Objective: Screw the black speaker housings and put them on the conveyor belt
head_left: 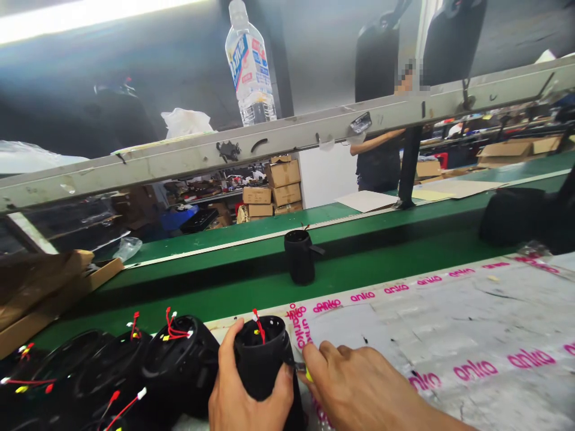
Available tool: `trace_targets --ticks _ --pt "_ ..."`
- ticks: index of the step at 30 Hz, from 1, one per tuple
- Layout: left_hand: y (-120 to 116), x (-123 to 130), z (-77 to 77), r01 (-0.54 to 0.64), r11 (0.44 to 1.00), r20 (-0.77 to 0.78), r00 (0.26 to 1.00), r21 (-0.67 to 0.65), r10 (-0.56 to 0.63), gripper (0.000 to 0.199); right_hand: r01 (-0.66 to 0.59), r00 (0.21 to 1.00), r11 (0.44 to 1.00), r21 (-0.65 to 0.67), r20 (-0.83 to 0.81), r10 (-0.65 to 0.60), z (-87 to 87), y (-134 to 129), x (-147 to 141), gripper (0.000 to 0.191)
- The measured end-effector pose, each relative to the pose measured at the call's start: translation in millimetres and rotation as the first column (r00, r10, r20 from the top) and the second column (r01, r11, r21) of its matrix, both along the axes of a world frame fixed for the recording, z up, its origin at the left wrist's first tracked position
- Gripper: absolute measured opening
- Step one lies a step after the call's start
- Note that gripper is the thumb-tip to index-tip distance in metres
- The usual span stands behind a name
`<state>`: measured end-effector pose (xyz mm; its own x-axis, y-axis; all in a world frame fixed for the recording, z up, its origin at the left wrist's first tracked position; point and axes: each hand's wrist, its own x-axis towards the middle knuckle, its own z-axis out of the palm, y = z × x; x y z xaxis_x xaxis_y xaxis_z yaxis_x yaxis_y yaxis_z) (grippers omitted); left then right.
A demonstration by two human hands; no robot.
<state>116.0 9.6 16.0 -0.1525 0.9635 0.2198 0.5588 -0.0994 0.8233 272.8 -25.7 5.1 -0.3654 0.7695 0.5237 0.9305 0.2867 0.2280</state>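
My left hand [251, 398] is wrapped around a black cylindrical housing [263, 374], its thumb on the near side and fingers at the far left. From the housing's open top rises a bunch of thin red wires with small connectors [259, 328]. My right hand [359, 383] is closed at the housing's right side on a small tool [302, 368] with a dark, thin tip and a yellow part. That tip reaches the housing near its rim; my fingers hide most of the tool. Several similar black housings [179, 359] with wires stand at the left.
Another black housing [300, 257] stands upright on the green conveyor belt [242, 293]. A metal shelf rail [287, 134] crosses above, bearing a water bottle [251, 66]. Printed pink tape [476, 370] runs over the worktop. Beyond the belt stand cardboard boxes [285, 184] and a person [380, 158].
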Motion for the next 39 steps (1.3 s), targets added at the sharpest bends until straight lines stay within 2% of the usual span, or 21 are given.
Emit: trace_targets --ticks 2,5,7,11,18,24,28,33,36,39 --pt "1.4 -0.7 -0.7 0.024 1.000 0.020 1.000 0.006 -0.024 0.075 0.003 0.999 1.000 -0.029 -0.047 -0.004 -3.0 1.8 0.0 0.020" --pt "5.0 -2.4 -0.7 0.129 0.990 0.154 0.979 0.052 -0.136 0.071 -0.016 0.990 0.994 -0.106 -0.142 0.001 -6.8 4.3 1.9 0.019" --pt "7.6 -4.2 0.3 0.168 0.983 0.241 0.954 0.071 -0.180 0.068 -0.072 0.969 0.985 -0.158 -0.244 0.031 -7.2 5.2 3.6 0.014" --pt "10.3 -7.9 2.2 0.163 0.986 0.298 0.940 0.038 -0.167 0.071 -0.111 0.907 0.967 -0.229 -0.422 0.004 -4.0 5.9 3.6 0.002" --pt "10.0 -6.5 1.2 0.126 0.991 0.297 0.945 0.043 -0.133 0.071 -0.125 0.893 0.905 -0.406 -0.443 -0.076 -3.4 9.1 -9.2 0.008" --pt "8.4 -3.0 -0.1 0.071 0.995 0.290 0.953 0.069 -0.088 0.069 -0.112 0.901 0.925 -0.362 -0.430 -0.059 -9.4 10.7 -13.5 0.006" --pt "8.6 -3.1 -7.1 0.030 0.994 0.255 0.965 0.108 -0.057 0.067 -0.059 0.916 0.946 -0.320 -0.394 -0.076 -12.1 9.9 -17.0 0.002" --pt "7.7 0.9 -14.3 -0.062 0.988 0.193 0.981 0.144 0.034 0.069 0.009 0.938 0.986 -0.164 -0.341 -0.065 -23.3 11.0 -21.1 0.003" --pt "6.3 3.9 -13.4 -0.114 0.984 0.133 0.986 0.135 0.096 0.069 0.021 0.942 0.997 -0.071 -0.332 -0.043 -31.7 12.0 -21.0 0.005" --pt "7.0 0.6 -11.8 -0.134 0.981 0.102 0.987 0.142 0.120 0.069 0.020 0.939 1.000 -0.022 -0.343 -0.026 -32.7 13.6 -21.2 0.013"
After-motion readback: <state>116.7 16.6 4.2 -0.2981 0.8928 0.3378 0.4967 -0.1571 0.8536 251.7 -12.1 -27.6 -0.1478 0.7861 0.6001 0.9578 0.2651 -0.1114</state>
